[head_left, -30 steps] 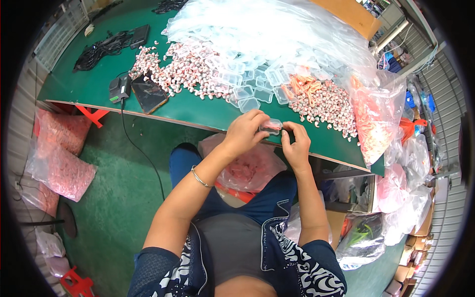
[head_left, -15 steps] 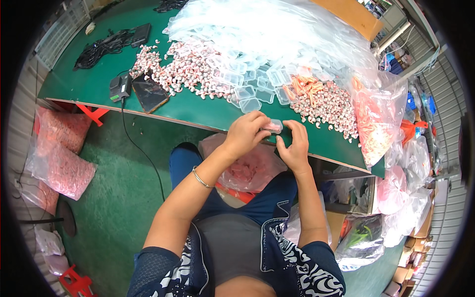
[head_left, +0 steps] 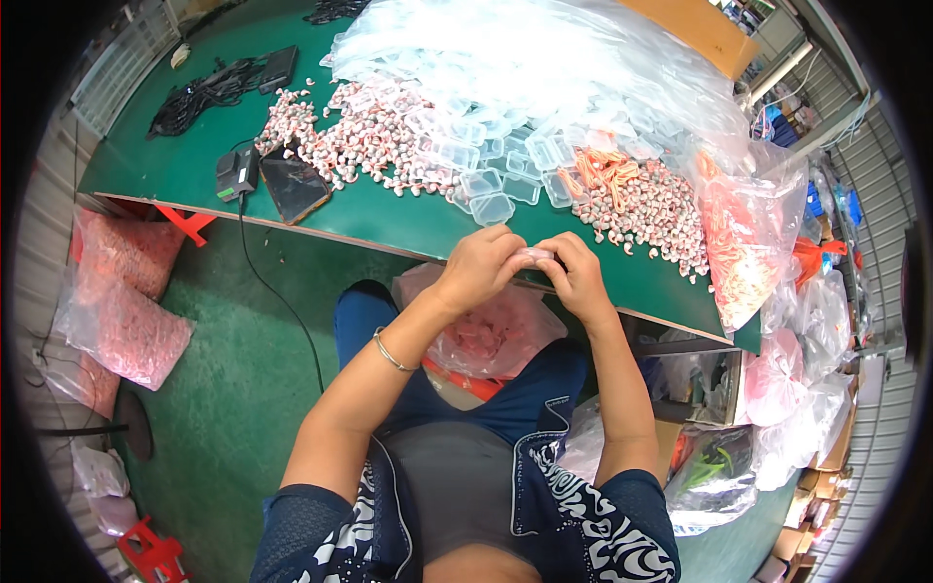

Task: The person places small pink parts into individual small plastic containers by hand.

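At the table's front edge, my left hand (head_left: pixel 480 262) and my right hand (head_left: pixel 577 276) meet with fingers closed around one small clear plastic box (head_left: pixel 534 254). Something pinkish shows through it, and the fingers cover most of its sides. Just beyond my hands, several clear plastic boxes (head_left: pixel 493 208) lie loose on the green table (head_left: pixel 428 220). To the left spreads a heap of small pink-and-grey pieces (head_left: pixel 374 141). A second heap of such pieces (head_left: pixel 653 209) lies to the right, beside a bundle of orange cords (head_left: pixel 604 170).
A clear bag of pink-orange cords (head_left: pixel 743 257) stands at the table's right end. Left are a dark tablet-like slab (head_left: pixel 294 187), a black charger (head_left: pixel 236 173) with a hanging cable, and black cords (head_left: pixel 209 92). An open bag of pink pieces (head_left: pixel 486 335) sits below my hands.
My right hand has come left and closed on the box, which both hands now grip. Half a second ago its fingers were spread beside the box. The heaps have not moved.
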